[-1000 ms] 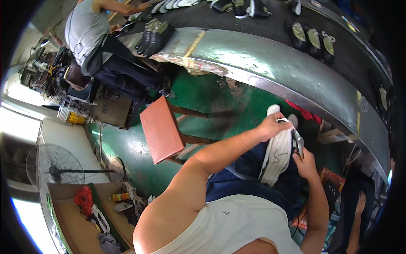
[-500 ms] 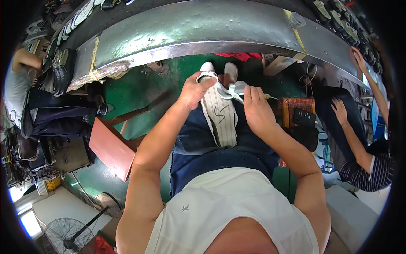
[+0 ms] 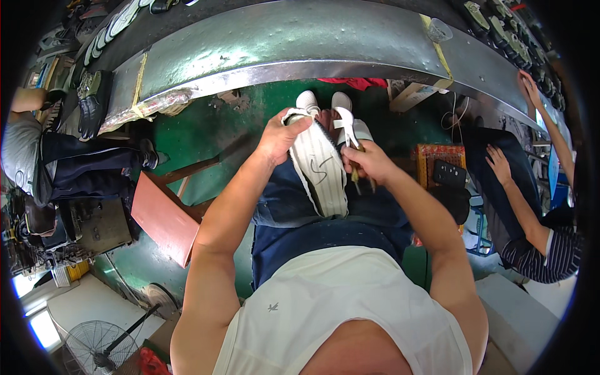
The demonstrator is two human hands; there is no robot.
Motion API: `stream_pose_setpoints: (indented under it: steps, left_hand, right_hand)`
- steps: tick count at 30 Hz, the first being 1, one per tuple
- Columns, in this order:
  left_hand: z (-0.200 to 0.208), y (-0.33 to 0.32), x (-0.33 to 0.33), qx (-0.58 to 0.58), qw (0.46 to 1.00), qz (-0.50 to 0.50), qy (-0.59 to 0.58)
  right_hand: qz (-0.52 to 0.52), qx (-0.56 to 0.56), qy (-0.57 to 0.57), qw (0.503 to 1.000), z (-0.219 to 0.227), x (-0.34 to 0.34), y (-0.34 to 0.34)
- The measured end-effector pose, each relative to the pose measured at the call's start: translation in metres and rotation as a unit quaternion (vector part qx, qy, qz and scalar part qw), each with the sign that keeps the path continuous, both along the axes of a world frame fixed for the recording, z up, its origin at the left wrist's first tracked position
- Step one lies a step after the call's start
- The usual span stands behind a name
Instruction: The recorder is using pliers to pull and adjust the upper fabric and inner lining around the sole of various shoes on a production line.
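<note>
A white shoe upper (image 3: 319,162) lies bottom-up across my lap, its pale ribbed underside facing me with a dark hand-drawn mark. My left hand (image 3: 279,139) is closed round its far end, the thumb on the upper's gathered edge. In my right hand (image 3: 370,161) is a pair of pincers (image 3: 345,127) with a bright metal head and yellowish handles, the handles partly hidden by my fingers. The head of the pincers is beside the shoe's right edge; whether the jaws grip it I cannot tell.
A long metal-edged bench (image 3: 269,47) runs across the front. To the left stands a pink-topped stool (image 3: 164,215); at right, a red woven box (image 3: 431,156) bears a dark case (image 3: 450,174). Co-workers sit on both sides. A fan (image 3: 100,347) is at lower left.
My right hand has turned and drawn nearer, swinging the pincers upright beside the shoe. The shoe has tilted slightly, showing a dark strip along its right edge. My left hand keeps its hold.
</note>
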State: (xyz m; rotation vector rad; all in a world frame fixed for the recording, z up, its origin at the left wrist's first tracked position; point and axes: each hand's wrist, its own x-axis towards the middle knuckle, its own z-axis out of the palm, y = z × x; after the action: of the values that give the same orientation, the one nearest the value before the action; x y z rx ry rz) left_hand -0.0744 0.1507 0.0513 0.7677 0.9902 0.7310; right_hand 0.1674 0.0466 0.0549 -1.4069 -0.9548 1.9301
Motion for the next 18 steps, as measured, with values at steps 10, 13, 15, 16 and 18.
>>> stream_pose_setpoints:
  steps: [10, 13, 15, 16, 18]
  left_hand:
    - [0.016, -0.004, 0.009, 0.022, 1.0, -0.005, 0.005]
    - [0.02, -0.006, 0.02, 0.042, 0.998, -0.04, 0.005]
    - [0.022, -0.006, 0.025, 0.047, 0.998, -0.04, 0.023]
    - [0.022, -0.006, 0.025, 0.054, 0.997, -0.042, 0.042]
    - [0.021, -0.007, 0.024, 0.06, 0.995, -0.043, 0.06]
  right_hand:
    - [0.133, 0.378, -0.528, 0.748, 0.035, -0.013, -0.026]
    - [0.13, 0.428, -0.615, 0.649, 0.038, -0.019, -0.024]
    - [0.118, 0.385, -0.702, 0.587, 0.044, -0.026, -0.021]
    - [0.118, 0.385, -0.702, 0.588, 0.047, -0.029, -0.02]
    - [0.165, 0.279, -0.686, 0.651, 0.053, -0.032, -0.019]
